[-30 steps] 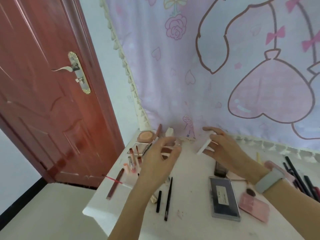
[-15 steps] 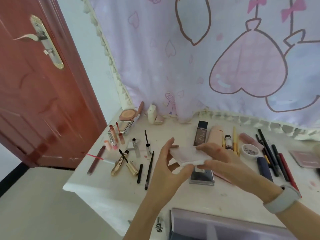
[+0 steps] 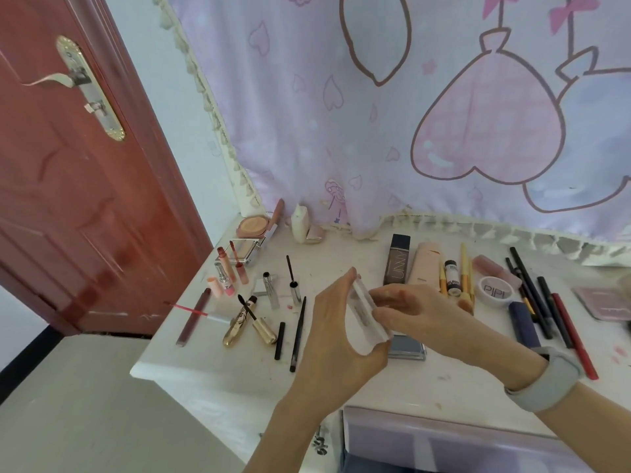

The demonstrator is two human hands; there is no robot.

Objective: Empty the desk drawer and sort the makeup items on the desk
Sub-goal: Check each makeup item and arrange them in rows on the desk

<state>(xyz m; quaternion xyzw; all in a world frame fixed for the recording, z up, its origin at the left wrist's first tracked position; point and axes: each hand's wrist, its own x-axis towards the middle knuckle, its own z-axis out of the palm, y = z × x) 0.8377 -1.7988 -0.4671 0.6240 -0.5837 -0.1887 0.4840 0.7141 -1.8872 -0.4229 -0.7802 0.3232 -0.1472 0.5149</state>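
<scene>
A white desk (image 3: 211, 367) filled the lower centre and right of the frame. A clear plastic case (image 3: 367, 319) sat mid-frame, between the left hand (image 3: 336, 339) and right hand (image 3: 415, 314) (above the desk). A gold mascara tube (image 3: 239, 327) lay left of them, a round white jar (image 3: 495, 290) right, an open lilac drawer (image 3: 444, 445) below.

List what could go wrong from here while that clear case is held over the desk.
1. The clear case is held only at its edges by the left hand and right hand; it could slip onto the dark palette below.
2. Setting it down left may knock the open mascara wand or black pencils, which could roll off.
</scene>
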